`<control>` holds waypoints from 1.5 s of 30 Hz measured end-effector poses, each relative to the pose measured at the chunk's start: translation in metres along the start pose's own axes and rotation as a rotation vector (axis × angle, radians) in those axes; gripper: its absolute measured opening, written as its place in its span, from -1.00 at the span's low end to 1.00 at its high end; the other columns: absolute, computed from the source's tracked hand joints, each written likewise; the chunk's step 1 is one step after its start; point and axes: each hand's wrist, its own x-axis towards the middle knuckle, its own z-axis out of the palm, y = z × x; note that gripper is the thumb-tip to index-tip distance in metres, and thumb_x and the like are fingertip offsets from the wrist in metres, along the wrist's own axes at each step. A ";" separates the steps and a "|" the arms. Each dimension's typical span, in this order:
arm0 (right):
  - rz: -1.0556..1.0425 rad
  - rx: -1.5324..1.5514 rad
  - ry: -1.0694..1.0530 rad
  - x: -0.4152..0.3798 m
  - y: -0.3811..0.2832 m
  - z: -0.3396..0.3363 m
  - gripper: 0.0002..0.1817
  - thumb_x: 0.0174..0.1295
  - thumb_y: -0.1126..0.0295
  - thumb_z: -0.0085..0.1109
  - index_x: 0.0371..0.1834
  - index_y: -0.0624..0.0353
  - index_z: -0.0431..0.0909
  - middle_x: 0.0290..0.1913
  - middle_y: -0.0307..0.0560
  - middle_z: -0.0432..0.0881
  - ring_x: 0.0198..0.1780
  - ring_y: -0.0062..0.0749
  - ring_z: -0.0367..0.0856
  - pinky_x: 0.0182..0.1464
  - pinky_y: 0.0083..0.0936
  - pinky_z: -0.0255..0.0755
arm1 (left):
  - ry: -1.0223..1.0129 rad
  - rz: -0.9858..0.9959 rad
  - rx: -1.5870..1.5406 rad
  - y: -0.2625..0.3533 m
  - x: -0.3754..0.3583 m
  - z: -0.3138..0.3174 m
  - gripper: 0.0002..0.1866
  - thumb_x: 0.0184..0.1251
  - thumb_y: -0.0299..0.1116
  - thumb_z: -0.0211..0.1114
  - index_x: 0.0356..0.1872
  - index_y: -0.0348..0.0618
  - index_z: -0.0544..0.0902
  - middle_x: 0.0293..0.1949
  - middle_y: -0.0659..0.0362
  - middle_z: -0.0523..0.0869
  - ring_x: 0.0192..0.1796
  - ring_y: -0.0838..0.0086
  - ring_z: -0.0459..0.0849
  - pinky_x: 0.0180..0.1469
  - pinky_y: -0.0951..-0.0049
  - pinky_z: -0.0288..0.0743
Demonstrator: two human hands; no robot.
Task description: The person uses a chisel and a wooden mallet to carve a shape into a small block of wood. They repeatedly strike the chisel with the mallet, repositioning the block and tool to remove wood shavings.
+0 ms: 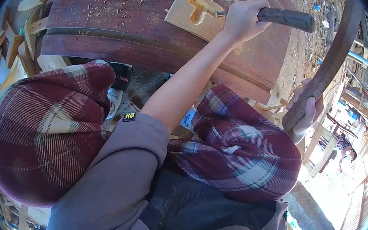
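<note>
A pale wooden board (178, 15) lies on the dark wooden bench top, with a curved recess (200, 8) cut into it. My left hand (244, 18) is closed around a chisel; its dark round handle (290, 18) sticks out to the right of my fist. The chisel's short metal blade (221, 14) reaches the edge of the recess. On the right, my right hand (307, 109) grips the lower end of a long brown wooden stick (330, 64). The stick rises up and to the right, looks bent in this wide view, and is apart from the chisel handle.
Small wood shavings (110, 7) are scattered over the dark bench (149, 10). Offcuts (19, 45) pile up at the left. My knees in plaid cloth (251, 148) are at the bench's near edge. Another person (345, 146) appears far off at the right.
</note>
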 end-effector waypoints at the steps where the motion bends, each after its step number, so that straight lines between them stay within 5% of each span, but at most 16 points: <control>1: -0.002 0.012 -0.012 0.000 0.000 -0.002 -0.45 0.31 0.08 0.00 0.06 0.45 0.36 -0.49 -0.08 0.44 -0.58 -0.52 0.41 -0.52 -0.66 0.30 | 0.019 0.006 0.000 0.000 0.001 0.001 -0.81 -0.03 -0.30 0.45 -0.47 -0.08 0.59 -0.62 0.13 0.59 -0.49 0.18 0.63 -0.42 0.30 0.46; 5: 0.028 -0.088 0.115 0.002 -0.013 0.010 -0.39 0.15 0.00 0.10 -0.02 0.41 0.43 -0.58 -0.17 0.40 -0.62 -0.60 0.33 -0.53 -0.66 0.16 | 0.044 0.001 0.054 0.004 0.000 0.008 -0.80 -0.03 -0.28 0.44 -0.45 -0.07 0.59 -0.59 0.13 0.61 -0.47 0.16 0.64 -0.41 0.26 0.47; 11: -0.050 0.198 0.059 0.006 0.001 -0.008 -0.50 0.25 0.16 0.05 0.08 0.39 0.37 -0.50 -0.05 0.47 -0.54 -0.45 0.48 -0.45 -0.63 0.37 | 0.040 -0.041 0.081 0.001 0.004 0.013 -0.81 -0.02 -0.26 0.41 -0.45 -0.05 0.59 -0.58 0.12 0.62 -0.46 0.15 0.65 -0.40 0.23 0.49; 15: 0.130 -0.334 0.005 0.019 0.003 -0.012 -0.62 0.27 0.22 0.02 0.02 0.29 0.44 -0.50 -0.14 0.48 -0.50 -0.50 0.46 -0.45 -0.65 0.32 | 0.020 -0.043 0.090 0.001 0.005 0.016 -0.82 -0.04 -0.27 0.41 -0.44 -0.05 0.60 -0.58 0.11 0.62 -0.45 0.14 0.66 -0.39 0.22 0.50; 20: -0.040 0.099 0.215 0.013 -0.010 -0.005 -0.59 0.16 0.18 0.06 -0.10 0.33 0.46 -0.52 -0.15 0.45 -0.58 -0.53 0.39 -0.53 -0.62 0.25 | 0.026 -0.024 0.122 0.001 0.002 0.017 -0.82 -0.04 -0.27 0.41 -0.43 -0.04 0.62 -0.56 0.11 0.64 -0.42 0.15 0.67 -0.38 0.21 0.50; 23: 0.051 -0.544 0.090 0.022 0.002 -0.002 -0.55 0.17 0.13 0.15 -0.10 0.33 0.46 -0.50 -0.13 0.48 -0.55 -0.52 0.41 -0.51 -0.61 0.24 | 0.053 -0.025 0.139 -0.001 0.005 0.021 -0.83 -0.03 -0.27 0.41 -0.43 -0.03 0.63 -0.56 0.11 0.64 -0.42 0.15 0.67 -0.38 0.21 0.50; 27: 0.218 -0.256 0.159 0.023 -0.019 -0.005 -0.59 0.22 0.15 0.14 -0.10 0.31 0.48 -0.48 -0.15 0.49 -0.51 -0.55 0.43 -0.47 -0.60 0.20 | 0.061 -0.011 0.173 -0.007 0.004 0.024 -0.86 -0.02 -0.26 0.39 -0.44 0.00 0.64 -0.55 0.14 0.66 -0.43 0.17 0.68 -0.39 0.19 0.51; 31: -0.034 -0.003 0.239 0.022 -0.011 0.002 -0.61 0.31 0.22 0.05 -0.05 0.39 0.46 -0.55 -0.12 0.49 -0.65 -0.54 0.41 -0.63 -0.66 0.29 | 0.057 -0.025 0.175 -0.009 0.006 0.034 -0.87 -0.03 -0.26 0.38 -0.45 0.01 0.65 -0.56 0.15 0.66 -0.44 0.18 0.69 -0.40 0.19 0.51; 34: 0.202 -0.268 0.173 0.027 0.015 -0.003 -0.57 0.19 0.07 0.23 -0.23 0.31 0.52 -0.55 -0.15 0.48 -0.61 -0.50 0.40 -0.54 -0.58 0.26 | -0.009 -0.005 0.231 -0.008 0.004 0.033 -0.87 -0.03 -0.26 0.38 -0.45 0.01 0.64 -0.58 0.16 0.65 -0.46 0.18 0.68 -0.42 0.18 0.50; 39: 0.467 -0.144 0.361 0.028 0.032 -0.032 -0.57 0.26 0.13 0.16 0.01 0.27 0.48 -0.48 -0.11 0.47 -0.52 -0.40 0.43 -0.43 -0.40 0.39 | 0.007 0.004 0.272 -0.017 0.000 0.039 -0.85 0.00 -0.25 0.39 -0.44 -0.02 0.65 -0.59 0.13 0.64 -0.47 0.19 0.66 -0.42 0.21 0.48; 42: 0.157 0.401 0.204 0.022 0.022 -0.043 -0.48 0.23 0.11 0.03 0.09 0.34 0.36 -0.45 -0.04 0.49 -0.56 -0.47 0.43 -0.51 -0.60 0.33 | 0.032 -0.029 0.255 -0.021 -0.001 0.045 -0.87 -0.03 -0.27 0.38 -0.46 0.00 0.64 -0.58 0.13 0.65 -0.46 0.18 0.67 -0.41 0.18 0.50; 43: 0.070 0.243 0.379 0.022 0.005 -0.018 -0.43 0.24 -0.02 0.00 0.01 0.34 0.40 -0.50 -0.10 0.46 -0.58 -0.48 0.42 -0.53 -0.65 0.30 | 0.042 -0.049 0.245 -0.021 -0.001 0.048 -0.88 -0.05 -0.29 0.39 -0.47 0.01 0.64 -0.57 0.13 0.65 -0.45 0.17 0.68 -0.41 0.16 0.50; 45: 0.100 0.173 0.360 0.021 0.012 -0.023 -0.45 0.25 0.04 0.01 0.04 0.37 0.41 -0.46 -0.03 0.49 -0.56 -0.48 0.45 -0.53 -0.64 0.29 | 0.043 -0.061 0.242 -0.020 0.001 0.050 -0.88 -0.06 -0.29 0.39 -0.47 0.01 0.64 -0.57 0.13 0.66 -0.45 0.17 0.68 -0.40 0.15 0.50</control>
